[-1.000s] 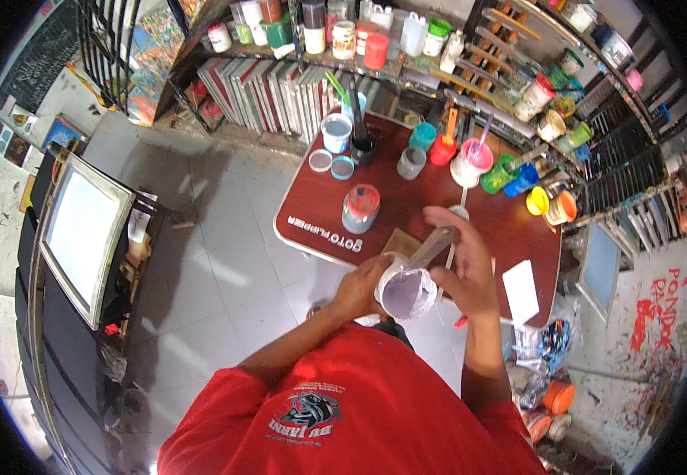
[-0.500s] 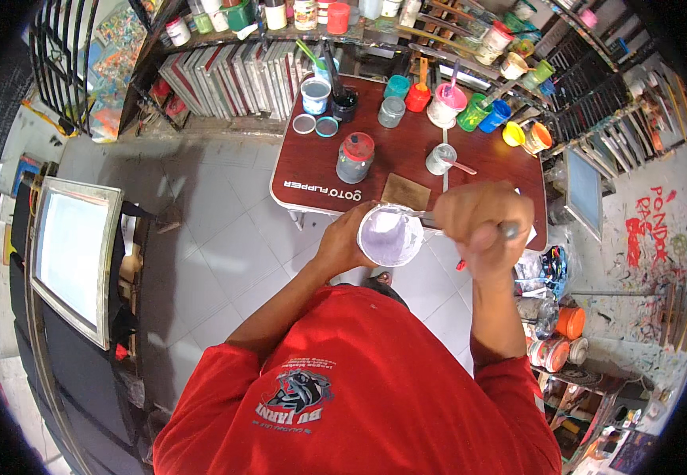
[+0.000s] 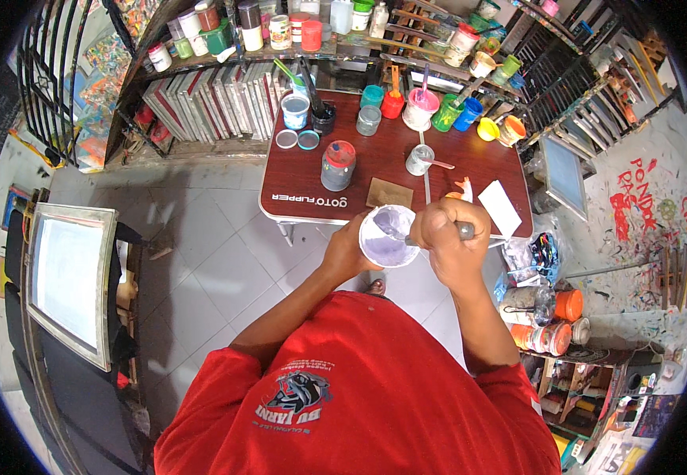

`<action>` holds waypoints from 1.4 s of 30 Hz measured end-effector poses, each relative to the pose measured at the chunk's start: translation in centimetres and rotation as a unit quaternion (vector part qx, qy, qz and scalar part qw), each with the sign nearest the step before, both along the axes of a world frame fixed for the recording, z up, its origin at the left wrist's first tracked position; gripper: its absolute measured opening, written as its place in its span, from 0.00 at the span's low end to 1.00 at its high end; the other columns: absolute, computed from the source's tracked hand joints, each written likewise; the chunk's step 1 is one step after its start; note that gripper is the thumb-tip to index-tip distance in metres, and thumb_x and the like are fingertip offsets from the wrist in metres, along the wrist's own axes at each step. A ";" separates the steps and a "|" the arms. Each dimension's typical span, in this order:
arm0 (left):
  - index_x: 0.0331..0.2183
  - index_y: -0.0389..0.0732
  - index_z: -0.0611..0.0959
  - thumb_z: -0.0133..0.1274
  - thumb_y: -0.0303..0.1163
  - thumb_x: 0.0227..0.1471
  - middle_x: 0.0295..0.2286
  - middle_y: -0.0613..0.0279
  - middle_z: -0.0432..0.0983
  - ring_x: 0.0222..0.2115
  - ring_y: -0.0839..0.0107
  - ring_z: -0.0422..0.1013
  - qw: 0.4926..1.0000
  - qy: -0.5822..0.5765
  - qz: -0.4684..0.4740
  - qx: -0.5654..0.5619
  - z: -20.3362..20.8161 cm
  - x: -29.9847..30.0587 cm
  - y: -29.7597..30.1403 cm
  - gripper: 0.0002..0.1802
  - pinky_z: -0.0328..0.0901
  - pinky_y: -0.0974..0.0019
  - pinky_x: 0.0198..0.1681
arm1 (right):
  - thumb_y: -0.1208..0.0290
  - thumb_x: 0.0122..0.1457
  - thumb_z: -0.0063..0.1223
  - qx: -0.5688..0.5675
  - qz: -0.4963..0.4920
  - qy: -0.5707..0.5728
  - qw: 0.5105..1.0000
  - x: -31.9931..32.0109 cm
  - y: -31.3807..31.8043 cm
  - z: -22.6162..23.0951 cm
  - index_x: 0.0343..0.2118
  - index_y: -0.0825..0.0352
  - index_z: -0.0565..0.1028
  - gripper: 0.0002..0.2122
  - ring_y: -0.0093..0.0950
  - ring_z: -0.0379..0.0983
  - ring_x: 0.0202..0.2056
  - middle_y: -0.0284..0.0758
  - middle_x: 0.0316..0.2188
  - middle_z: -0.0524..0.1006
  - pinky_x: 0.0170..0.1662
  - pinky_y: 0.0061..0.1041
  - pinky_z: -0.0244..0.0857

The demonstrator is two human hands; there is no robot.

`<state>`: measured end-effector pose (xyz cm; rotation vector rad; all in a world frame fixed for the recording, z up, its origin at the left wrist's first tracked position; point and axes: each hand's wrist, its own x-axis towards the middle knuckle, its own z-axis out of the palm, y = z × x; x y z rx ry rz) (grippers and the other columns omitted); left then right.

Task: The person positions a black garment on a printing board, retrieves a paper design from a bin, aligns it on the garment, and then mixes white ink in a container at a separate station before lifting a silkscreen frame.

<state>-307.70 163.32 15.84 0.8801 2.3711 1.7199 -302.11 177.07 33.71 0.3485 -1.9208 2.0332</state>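
Observation:
My left hand (image 3: 345, 250) is wrapped round the side of a white tub (image 3: 365, 239), held up in front of me at the near edge of the table. Pale lilac paste (image 3: 389, 250) coats the inside of the tub. With closed fingers my right hand (image 3: 456, 244) grips a metal spoon (image 3: 397, 233); its bowl dips into the tub and the end of its handle pokes out of my fist. Just beyond the tub, a brown square of card (image 3: 389, 192) lies on the table.
The dark red table (image 3: 296, 176) carries a red-lidded jar (image 3: 339, 165), a grey cup with a stick (image 3: 420, 159), a white sheet (image 3: 499, 208) and several colourful paint pots. Behind stands a shelf of bottles (image 3: 278, 32) above stacked frames (image 3: 209, 103). A framed screen (image 3: 70, 277) is at left.
My right hand has come lower and to the left, bringing the spoon's bowl into plain view inside the tub. The white sheet on the table is now uncovered. My left hand still holds the tub.

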 end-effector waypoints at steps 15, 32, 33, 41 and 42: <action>0.54 0.36 0.66 0.75 0.39 0.19 0.50 0.47 0.67 0.53 0.52 0.64 0.994 0.091 -0.031 0.048 0.2 -0.1 -0.5 0.57 0.60 0.56 0.57 | 0.66 0.59 0.55 0.008 0.046 0.228 0.973 2.0 -1.0 2.5 0.14 0.66 0.62 0.20 0.23 0.60 0.13 0.30 0.10 0.64 0.17 0.24 0.54; 0.53 0.35 0.66 0.72 0.39 0.21 0.48 0.49 0.68 0.52 0.55 0.63 0.986 -0.091 -0.124 0.068 -3.7 2.3 -0.6 0.54 0.56 0.57 0.57 | 0.69 0.56 0.53 0.084 0.062 -0.016 0.994 1.2 1.7 -3.9 0.16 0.71 0.66 0.16 0.22 0.62 0.17 0.29 0.14 0.66 0.21 0.24 0.53; 0.53 0.35 0.67 0.72 0.39 0.21 0.48 0.50 0.68 0.52 0.55 0.64 0.987 -0.104 -0.101 0.074 -3.2 2.6 -0.5 0.53 0.57 0.57 0.57 | 0.69 0.56 0.53 0.096 0.059 0.004 0.994 1.2 2.0 -3.8 0.16 0.71 0.66 0.16 0.22 0.62 0.17 0.29 0.14 0.66 0.21 0.24 0.53; 0.49 0.35 0.71 0.74 0.41 0.23 0.44 0.50 0.72 0.47 0.57 0.69 0.993 -0.083 -0.030 0.077 -1.4 1.9 -0.8 0.49 0.63 0.58 0.51 | 0.62 0.65 0.44 -0.286 0.021 -0.042 0.957 -0.5 2.8 -3.6 0.15 0.61 0.58 0.21 0.19 0.48 0.13 0.26 0.10 0.56 0.20 0.23 0.46; 0.49 0.35 0.71 0.74 0.41 0.23 0.44 0.50 0.71 0.47 0.57 0.69 0.998 -0.043 -0.023 0.037 -1.3 1.9 -0.8 0.49 0.63 0.58 0.51 | 0.60 0.65 0.45 -0.300 0.013 -0.064 0.952 -0.5 3.3 -3.6 0.16 0.59 0.57 0.21 0.18 0.48 0.13 0.25 0.10 0.54 0.20 0.22 0.47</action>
